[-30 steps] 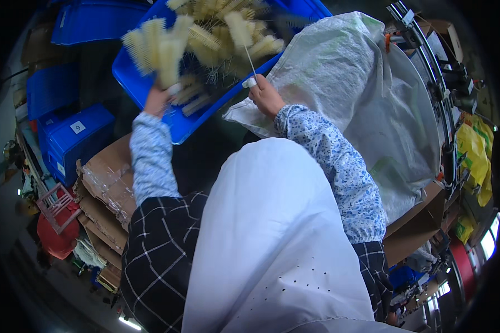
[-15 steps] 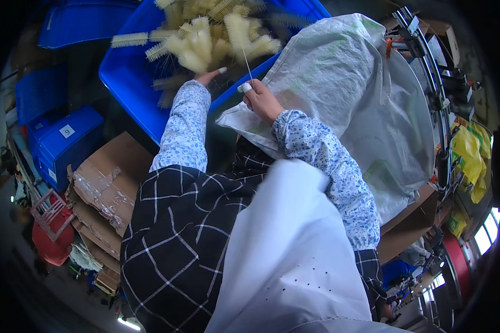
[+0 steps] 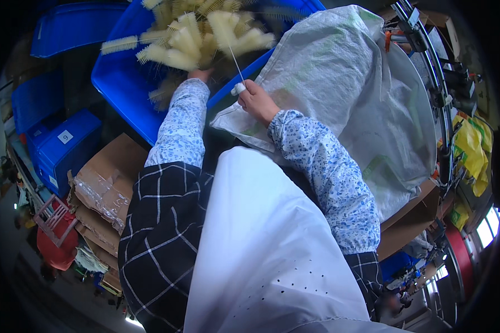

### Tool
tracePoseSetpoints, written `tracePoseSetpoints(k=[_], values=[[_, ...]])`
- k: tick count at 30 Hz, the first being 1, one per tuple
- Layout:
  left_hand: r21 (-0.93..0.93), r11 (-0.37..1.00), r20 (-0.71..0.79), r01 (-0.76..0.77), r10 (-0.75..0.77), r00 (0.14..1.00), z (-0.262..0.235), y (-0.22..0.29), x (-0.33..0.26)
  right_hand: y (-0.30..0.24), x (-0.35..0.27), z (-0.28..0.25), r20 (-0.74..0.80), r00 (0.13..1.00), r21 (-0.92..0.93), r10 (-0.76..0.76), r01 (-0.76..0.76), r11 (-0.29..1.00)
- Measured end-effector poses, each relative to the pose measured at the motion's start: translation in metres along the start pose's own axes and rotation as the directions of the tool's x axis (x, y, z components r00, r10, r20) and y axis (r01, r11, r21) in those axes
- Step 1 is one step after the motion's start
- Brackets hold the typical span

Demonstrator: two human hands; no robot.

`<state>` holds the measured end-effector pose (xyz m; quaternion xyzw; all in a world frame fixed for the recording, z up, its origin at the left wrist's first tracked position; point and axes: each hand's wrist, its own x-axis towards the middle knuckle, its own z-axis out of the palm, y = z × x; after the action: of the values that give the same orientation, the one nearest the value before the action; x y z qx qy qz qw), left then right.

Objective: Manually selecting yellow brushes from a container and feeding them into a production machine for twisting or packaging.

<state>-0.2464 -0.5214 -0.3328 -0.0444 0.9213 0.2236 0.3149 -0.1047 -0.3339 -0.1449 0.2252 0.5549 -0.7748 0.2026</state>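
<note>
My right hand (image 3: pixel 256 101) is closed on the thin wire handle of a brush (image 3: pixel 223 29) with pale yellow bristles. The brush stands tilted above the rim of a blue bin (image 3: pixel 118 91), and a white wrap covers one fingertip of this hand. Inside the bin lies a heap of similar brushes (image 3: pixel 184 47). My left hand (image 3: pixel 201 75) reaches in just below the bristle heads; its fingers are hidden there, so I cannot see whether it grips anything. A white woven sack (image 3: pixel 322 66) spreads right beside my right hand and forearm.
Flattened cardboard boxes (image 3: pixel 108 172) are stacked at my left, near lidded blue bins (image 3: pixel 69 139) and a red stool-like thing (image 3: pixel 56 241). A dark metal rail (image 3: pixel 430 72) curves along the right, with yellow bags (image 3: pixel 472 150) beyond it.
My left hand has gone from stretched fingers beside the heap to partly hidden under the bristles. My right hand still holds the brush, and the view has shifted slightly.
</note>
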Motion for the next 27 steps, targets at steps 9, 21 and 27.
tracePoseSetpoints(k=[9,21,27], values=[[0.275,0.961,0.174,0.007,-0.057,0.983,-0.043,0.062,-0.036,-0.019,-0.011,-0.01,-0.07,0.997,0.026,0.044,-0.043,0.999],[-0.017,0.934,-0.274,-0.356,0.338,0.9,-0.035,-0.029,-0.028,-0.023,-0.005,0.003,-0.019,0.996,0.117,0.086,-0.084,0.99],[-0.739,-0.337,0.673,0.583,-0.411,0.615,-0.039,-0.003,-0.074,-0.022,-0.005,-0.006,-0.053,0.994,0.126,0.1,-0.093,0.988]])
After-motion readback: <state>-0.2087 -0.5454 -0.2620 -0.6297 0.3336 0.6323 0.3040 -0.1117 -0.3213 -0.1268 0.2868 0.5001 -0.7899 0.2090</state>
